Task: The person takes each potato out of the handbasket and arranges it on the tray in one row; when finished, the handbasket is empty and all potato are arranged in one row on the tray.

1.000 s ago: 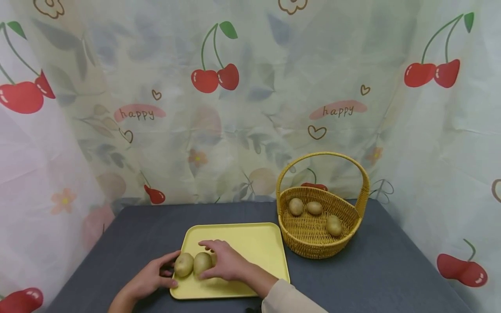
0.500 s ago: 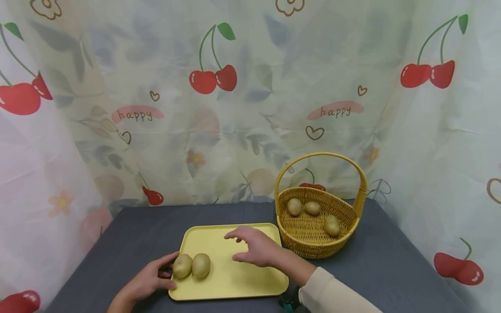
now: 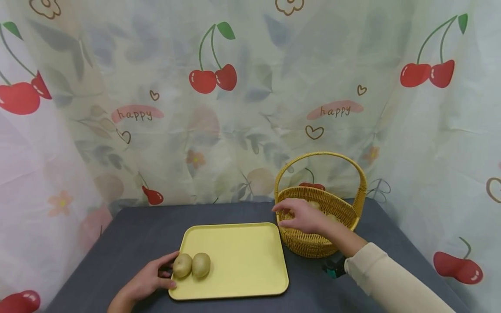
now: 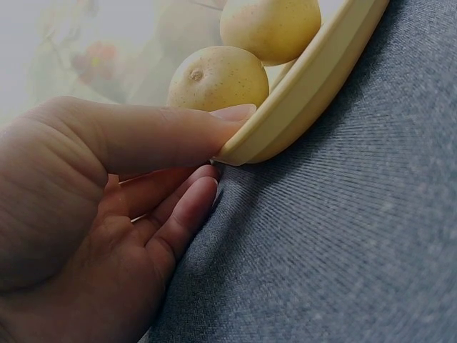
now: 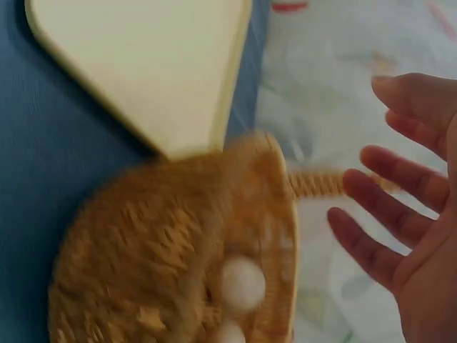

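Note:
My left hand (image 3: pixel 150 276) grips the left rim of a yellow tray (image 3: pixel 246 261). In the left wrist view its thumb (image 4: pixel 178 136) lies on the rim, while the fingers curl below the edge. Two potatoes sit side by side at the tray's left end: one potato (image 3: pixel 182 266) near my left hand, another potato (image 3: pixel 201 265) to its right. My right hand (image 3: pixel 303 216) hovers over the left front of a wicker basket (image 3: pixel 313 248), fingers spread loosely and holding nothing. It partly covers the potatoes in the basket; one potato (image 3: pixel 314 204) peeks out behind it.
The basket stands right of the tray, its tall arched handle (image 3: pixel 321 153) rising over it. A dark cloth (image 3: pixel 148 226) covers the table. Behind and at both sides hangs a cherry-print curtain (image 3: pixel 250 143).
My right hand has left the potato on the tray and moved right and back to above the basket. My left hand stays at the tray's rim, and both potatoes there keep their places.

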Action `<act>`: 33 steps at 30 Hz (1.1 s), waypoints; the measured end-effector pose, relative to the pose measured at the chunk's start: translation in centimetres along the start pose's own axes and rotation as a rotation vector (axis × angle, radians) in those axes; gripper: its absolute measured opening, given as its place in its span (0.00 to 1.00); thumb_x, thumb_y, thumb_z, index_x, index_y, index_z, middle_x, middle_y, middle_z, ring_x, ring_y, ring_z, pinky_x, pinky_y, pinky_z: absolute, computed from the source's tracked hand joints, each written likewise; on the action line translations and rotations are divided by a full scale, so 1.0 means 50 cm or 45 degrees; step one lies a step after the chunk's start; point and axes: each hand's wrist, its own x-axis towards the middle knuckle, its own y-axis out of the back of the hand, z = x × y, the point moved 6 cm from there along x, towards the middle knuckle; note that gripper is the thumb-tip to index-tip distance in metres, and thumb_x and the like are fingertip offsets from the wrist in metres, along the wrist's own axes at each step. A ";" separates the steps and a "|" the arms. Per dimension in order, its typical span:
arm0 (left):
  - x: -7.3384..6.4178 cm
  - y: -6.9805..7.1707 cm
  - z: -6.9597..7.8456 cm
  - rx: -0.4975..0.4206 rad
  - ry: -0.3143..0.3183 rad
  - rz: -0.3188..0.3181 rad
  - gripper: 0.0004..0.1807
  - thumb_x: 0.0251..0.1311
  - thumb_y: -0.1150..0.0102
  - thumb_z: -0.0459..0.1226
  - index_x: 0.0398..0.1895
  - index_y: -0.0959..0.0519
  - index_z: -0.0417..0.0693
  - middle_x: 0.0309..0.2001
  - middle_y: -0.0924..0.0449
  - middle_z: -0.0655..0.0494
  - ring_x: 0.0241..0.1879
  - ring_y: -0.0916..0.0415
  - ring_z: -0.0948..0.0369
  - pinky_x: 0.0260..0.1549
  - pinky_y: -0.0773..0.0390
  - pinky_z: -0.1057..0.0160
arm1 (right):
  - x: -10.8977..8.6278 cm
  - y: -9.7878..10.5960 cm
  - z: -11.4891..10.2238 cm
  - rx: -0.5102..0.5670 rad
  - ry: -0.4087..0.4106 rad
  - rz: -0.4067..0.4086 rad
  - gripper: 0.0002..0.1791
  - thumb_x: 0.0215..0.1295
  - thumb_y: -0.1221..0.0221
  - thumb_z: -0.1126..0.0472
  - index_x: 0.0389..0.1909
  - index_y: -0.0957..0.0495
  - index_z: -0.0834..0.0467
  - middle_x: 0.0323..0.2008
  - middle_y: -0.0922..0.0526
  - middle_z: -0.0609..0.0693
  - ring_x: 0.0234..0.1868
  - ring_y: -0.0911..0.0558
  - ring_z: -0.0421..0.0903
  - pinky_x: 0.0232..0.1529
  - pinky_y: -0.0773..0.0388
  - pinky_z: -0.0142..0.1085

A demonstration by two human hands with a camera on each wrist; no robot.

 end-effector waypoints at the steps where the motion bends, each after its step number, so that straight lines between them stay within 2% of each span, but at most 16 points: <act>1: -0.001 0.001 0.001 -0.003 -0.003 0.001 0.46 0.56 0.32 0.33 0.71 0.48 0.25 0.66 0.42 0.25 0.53 0.28 0.49 0.44 0.25 0.63 | -0.002 0.011 0.010 -0.003 -0.034 -0.004 0.20 0.63 0.35 0.59 0.56 0.22 0.56 0.50 0.21 0.50 0.48 0.22 0.52 0.45 0.24 0.46; 4: -0.002 0.002 0.003 -0.010 -0.008 0.002 0.46 0.56 0.32 0.33 0.72 0.48 0.25 0.66 0.42 0.25 0.52 0.28 0.49 0.44 0.25 0.63 | -0.011 0.038 0.044 -0.018 -0.125 -0.017 0.21 0.64 0.35 0.57 0.57 0.22 0.55 0.52 0.22 0.51 0.50 0.22 0.53 0.46 0.24 0.47; 7: -0.003 0.002 0.002 -0.009 -0.004 0.002 0.46 0.56 0.32 0.34 0.72 0.49 0.25 0.66 0.42 0.25 0.52 0.28 0.49 0.43 0.25 0.63 | -0.019 0.057 0.076 -0.060 -0.155 -0.021 0.24 0.64 0.35 0.54 0.58 0.24 0.58 0.56 0.24 0.54 0.55 0.24 0.57 0.51 0.27 0.51; 14: -0.003 0.002 -0.004 0.004 0.012 0.004 0.47 0.56 0.32 0.34 0.72 0.48 0.25 0.64 0.39 0.27 0.53 0.28 0.48 0.43 0.25 0.62 | -0.048 0.075 0.159 -0.039 -0.295 -0.032 0.31 0.62 0.35 0.45 0.61 0.26 0.60 0.61 0.28 0.60 0.61 0.30 0.62 0.55 0.32 0.56; 18: -0.003 0.004 -0.003 0.003 0.014 0.011 0.47 0.56 0.31 0.34 0.72 0.48 0.25 0.64 0.38 0.27 0.54 0.28 0.47 0.44 0.25 0.62 | -0.068 0.072 0.196 -0.047 -0.330 -0.036 0.33 0.62 0.35 0.47 0.61 0.26 0.63 0.60 0.28 0.62 0.61 0.30 0.64 0.55 0.33 0.57; 23: -0.004 0.006 -0.002 0.010 0.026 0.014 0.47 0.56 0.32 0.34 0.72 0.48 0.26 0.64 0.38 0.27 0.54 0.29 0.47 0.44 0.25 0.62 | -0.087 0.062 0.229 -0.137 -0.321 -0.037 0.31 0.61 0.34 0.50 0.59 0.25 0.67 0.58 0.26 0.65 0.60 0.30 0.66 0.57 0.34 0.58; 33: -0.006 0.006 -0.006 0.010 0.021 0.013 0.46 0.57 0.32 0.34 0.72 0.48 0.26 0.65 0.39 0.27 0.55 0.29 0.46 0.44 0.25 0.60 | -0.110 0.026 0.271 -0.077 -0.405 -0.077 0.28 0.60 0.33 0.55 0.57 0.24 0.68 0.56 0.25 0.64 0.56 0.27 0.64 0.52 0.30 0.56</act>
